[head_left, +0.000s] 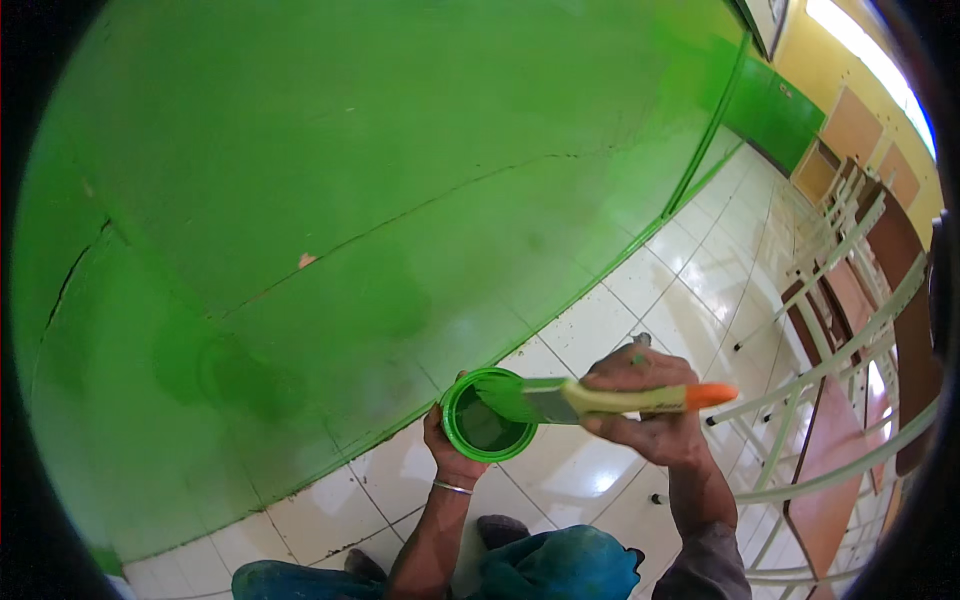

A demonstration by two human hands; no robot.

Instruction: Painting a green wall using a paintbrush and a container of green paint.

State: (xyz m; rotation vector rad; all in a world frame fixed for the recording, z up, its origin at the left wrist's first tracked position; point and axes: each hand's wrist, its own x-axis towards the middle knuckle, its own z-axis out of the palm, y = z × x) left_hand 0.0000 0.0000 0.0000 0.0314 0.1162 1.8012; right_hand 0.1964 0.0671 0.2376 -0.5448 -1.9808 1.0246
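The paintbrush [606,400] looks light, best held where the right hand [650,373] pinches its handle [650,401]; the left hand [452,457] curls around the tub [489,457].

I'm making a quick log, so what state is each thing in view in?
Tub: open, fill level unclear
Brush: bristles green, at tub's mouth
Left hand: holding tub
Right hand: gripping brush
Wall: green, cracked
Floor: shiny, specked
Furniture: crowded together
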